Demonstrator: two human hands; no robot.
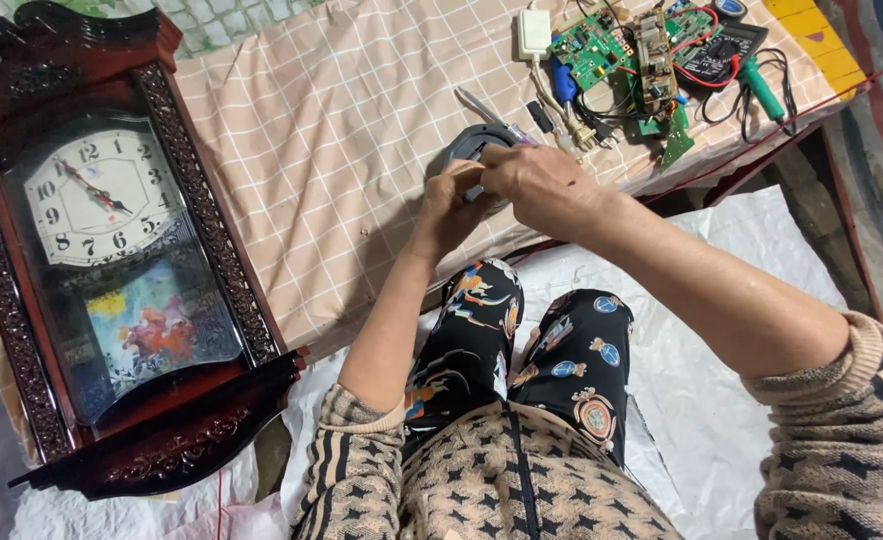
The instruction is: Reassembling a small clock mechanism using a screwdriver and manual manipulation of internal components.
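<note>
My left hand (453,208) and my right hand (539,183) meet over a small dark round part (469,141) lying on the checked cloth (341,130). Both hands are closed around something small between the fingers; what it is stays hidden. A slim metal tool (485,108) lies just behind the round part. A large dark wooden wall clock (111,250) with a white dial and a picture panel lies face up at the left.
Green circuit boards (601,45), a white adapter (534,32), a multimeter (721,45), a blue-handled tool (562,80) and a green-handled tool (761,85) with tangled wires lie at the far right of the cloth. White plastic sheeting (721,330) covers the floor near my knees.
</note>
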